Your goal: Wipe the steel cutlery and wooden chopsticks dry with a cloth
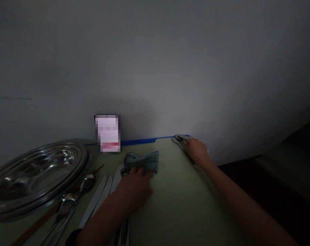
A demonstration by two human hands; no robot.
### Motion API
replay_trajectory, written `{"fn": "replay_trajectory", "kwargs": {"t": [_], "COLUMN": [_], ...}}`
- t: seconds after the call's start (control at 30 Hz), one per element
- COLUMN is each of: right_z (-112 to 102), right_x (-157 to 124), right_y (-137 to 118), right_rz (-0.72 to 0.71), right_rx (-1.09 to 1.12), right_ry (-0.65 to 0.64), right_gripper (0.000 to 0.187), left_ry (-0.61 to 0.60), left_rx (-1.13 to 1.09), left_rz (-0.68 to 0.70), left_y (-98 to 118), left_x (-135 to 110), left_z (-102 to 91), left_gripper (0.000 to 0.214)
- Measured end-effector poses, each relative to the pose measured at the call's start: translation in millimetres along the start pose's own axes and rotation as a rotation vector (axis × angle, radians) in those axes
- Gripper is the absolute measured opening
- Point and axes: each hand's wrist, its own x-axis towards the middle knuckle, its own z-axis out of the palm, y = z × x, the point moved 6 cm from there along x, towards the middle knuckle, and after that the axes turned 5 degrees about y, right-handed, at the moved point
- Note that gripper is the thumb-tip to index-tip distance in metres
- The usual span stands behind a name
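The metal cutlery (179, 137) by my right hand (196, 150) lies at the far right of the table (175, 205), near the wall (157, 75). Its rounded spoon heads point away from me and a little to the left; the long axis slants back from there, toward me and to the right, partly under my hand. My right fingers curl over it and touch it, but whether they grasp it or only rest there I can't tell.

My left hand (137, 188) reaches to the bluish-green cloth (142, 160), which lies crumpled near the middle of the table, its longer side running left to right. My left fingers are released and loosely parted, tips laid on the cloth's near side, thumb standing apart.

Left of that forearm, knives (95, 198) lie with their blades pointing away from me. Past them come more spoons (68, 201), a brown stick (37, 223) and a shiny compartment tray (79, 147). A device with a blurred screen (109, 133) stands upright by the wall, beside a blue strip (139, 141).
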Motion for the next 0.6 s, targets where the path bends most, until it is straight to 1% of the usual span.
{"fn": "replay_trajectory", "kwargs": {"t": [0.1,0.23,0.4,0.6], "right_z": [0.8,2.5,4.0,1.5], "right_x": [1.6,1.3,2.2,1.6], "right_y": [-2.7,-4.4,-3.7,-5.2], "right_rz": [-0.035,-0.069,-0.066,-0.079], "right_rx": [-0.023,-0.032,-0.041,-0.057], "right_ry": [0.000,-0.001,-0.005,-0.016], "right_gripper": [0.036,0.036,0.036,0.035], "left_ry": [0.013,-0.007,-0.013,-0.011], "left_rx": [-0.002,-0.006,0.010,0.022], "left_rz": [-0.022,-0.017,-0.006,-0.008], "left_y": [-1.3,-0.7,-0.2,0.7], "left_x": [1.3,0.9,0.4,1.9], "left_z": [3.1,3.0,0.1,2.1], "left_gripper": [0.054,0.053,0.054,0.052]}}
